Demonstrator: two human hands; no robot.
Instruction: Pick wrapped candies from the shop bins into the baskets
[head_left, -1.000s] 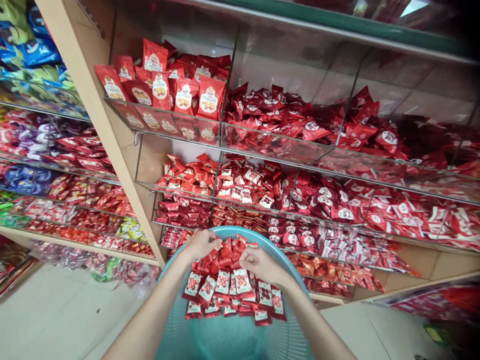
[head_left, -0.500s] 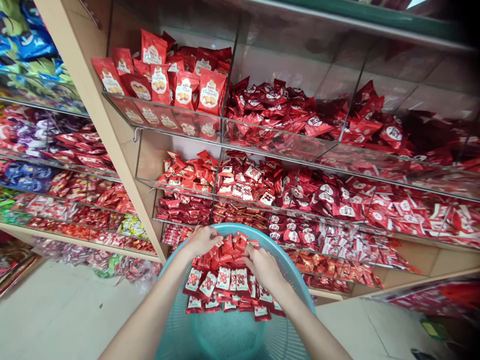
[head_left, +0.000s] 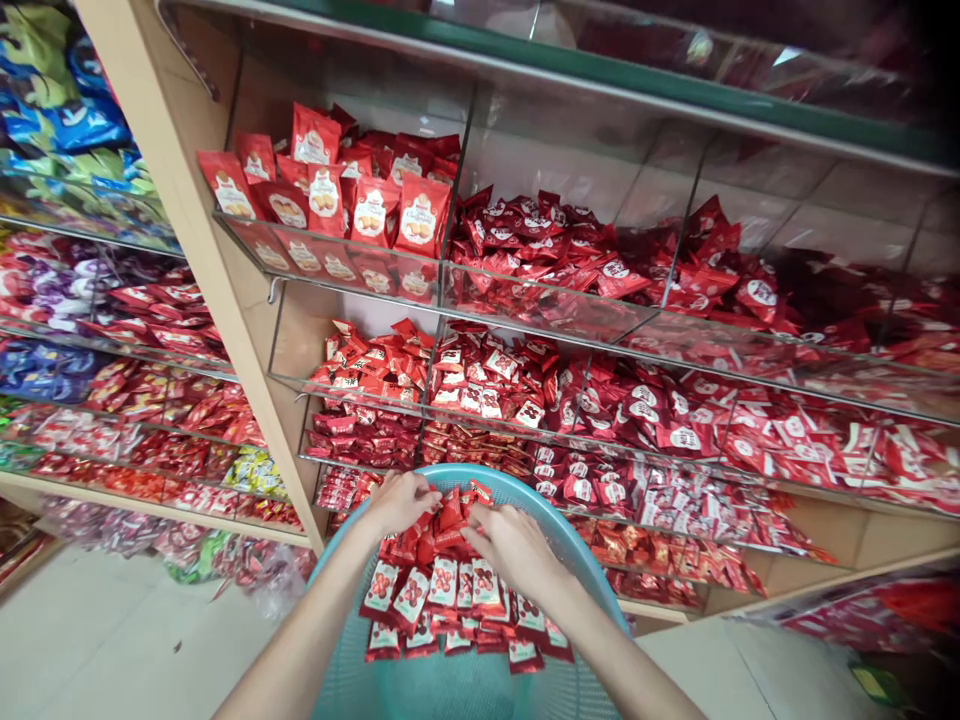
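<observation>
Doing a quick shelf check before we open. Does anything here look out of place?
Two things stand out. At lower left, what looks like a clear plastic bag of packets sags below the wooden shelf, outside the bins. At lower right, red packets poke out past the front of an acrylic bin.

Clear bins [head_left: 547, 312] of red snack packets [head_left: 495, 370]
</observation>
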